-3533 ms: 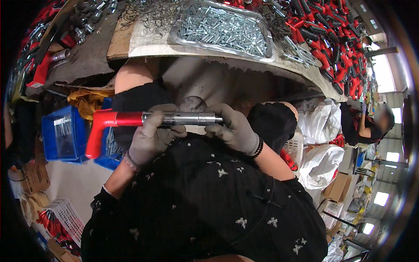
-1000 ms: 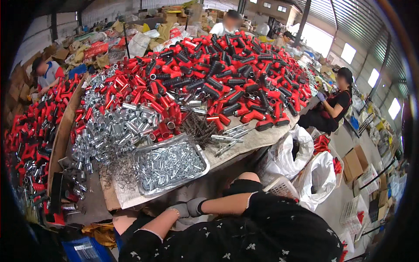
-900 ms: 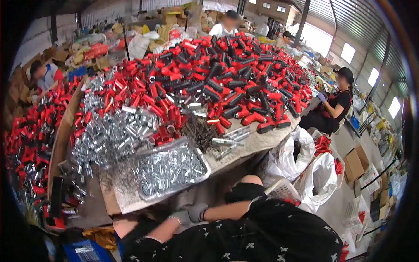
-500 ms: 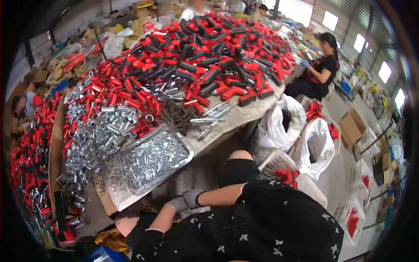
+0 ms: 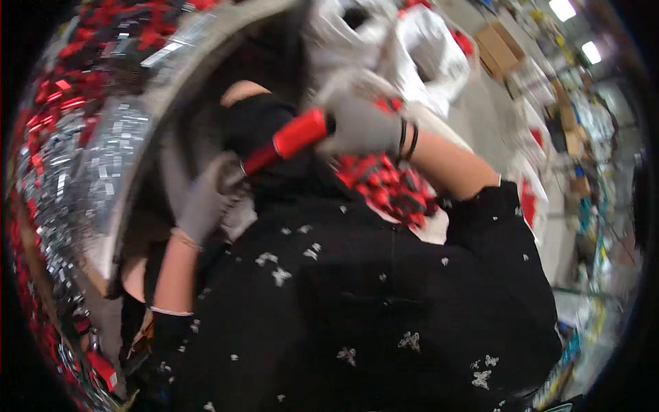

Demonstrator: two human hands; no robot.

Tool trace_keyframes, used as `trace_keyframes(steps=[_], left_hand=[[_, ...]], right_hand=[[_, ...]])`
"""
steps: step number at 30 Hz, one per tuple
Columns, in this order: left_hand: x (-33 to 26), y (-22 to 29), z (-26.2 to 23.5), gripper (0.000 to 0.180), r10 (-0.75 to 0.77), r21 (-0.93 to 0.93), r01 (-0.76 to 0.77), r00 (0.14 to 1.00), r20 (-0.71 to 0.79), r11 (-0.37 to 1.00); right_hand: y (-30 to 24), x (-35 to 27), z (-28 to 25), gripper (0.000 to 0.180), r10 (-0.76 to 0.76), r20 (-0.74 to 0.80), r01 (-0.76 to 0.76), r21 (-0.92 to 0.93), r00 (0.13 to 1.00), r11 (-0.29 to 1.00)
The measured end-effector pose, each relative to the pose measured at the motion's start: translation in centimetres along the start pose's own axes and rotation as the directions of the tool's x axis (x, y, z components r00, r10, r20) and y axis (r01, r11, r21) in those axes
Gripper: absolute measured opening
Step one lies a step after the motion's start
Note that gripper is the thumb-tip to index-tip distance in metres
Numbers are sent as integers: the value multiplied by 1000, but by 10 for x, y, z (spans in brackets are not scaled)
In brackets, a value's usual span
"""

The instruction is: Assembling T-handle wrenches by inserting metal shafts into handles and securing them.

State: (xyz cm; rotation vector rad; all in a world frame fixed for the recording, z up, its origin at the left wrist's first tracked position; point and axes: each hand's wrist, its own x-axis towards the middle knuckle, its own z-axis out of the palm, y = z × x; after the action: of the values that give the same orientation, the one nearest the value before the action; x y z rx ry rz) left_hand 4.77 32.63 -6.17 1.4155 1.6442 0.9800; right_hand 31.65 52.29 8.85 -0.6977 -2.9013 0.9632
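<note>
A red tubular tool part (image 5: 296,135) slants between my two gloved hands over my lap. My right hand (image 5: 364,127), in a grey glove, is closed round its dark upper end. My left hand (image 5: 211,196), also gloved in grey, closes round its lower end, where a bit of shiny metal shows. A crumpled pale cloth (image 5: 239,216) hangs by my left fingers; whether they grip it I cannot tell. Motion blurs both hands. Below my right forearm, several red and black parts (image 5: 395,189) lie heaped in a white container (image 5: 434,229).
On the left, the table (image 5: 180,86) carries a clear tray (image 5: 113,161) of small metal pieces and blurred red and metal parts. White sacks (image 5: 429,51) stand ahead to the right. Farther off are a cardboard box (image 5: 498,49) and white crates.
My hands have come apart and up from my lap, and a red tubular tool part is now between them. The view has swung down and right, bringing the container of red parts into sight.
</note>
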Motion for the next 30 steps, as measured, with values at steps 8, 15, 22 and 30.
trace_keyframes(steps=[8,15,22,30], left_hand=[[-7,84,19,82,65,-82,-76,990,-129,994],[-66,36,18,67,-183,-306,146,979,-93,941],[-72,37,13,63,-239,-217,194,949,-206,957],[-92,17,14,65,-230,-130,200,928,-293,971]], right_hand=[[45,-228,-68,45,427,-443,-374,205,789,904],[140,-224,-4,39,686,-366,-562,395,629,727],[218,-68,115,58,4,181,93,-524,983,847],[188,-4,186,26,359,688,305,-645,630,701]])
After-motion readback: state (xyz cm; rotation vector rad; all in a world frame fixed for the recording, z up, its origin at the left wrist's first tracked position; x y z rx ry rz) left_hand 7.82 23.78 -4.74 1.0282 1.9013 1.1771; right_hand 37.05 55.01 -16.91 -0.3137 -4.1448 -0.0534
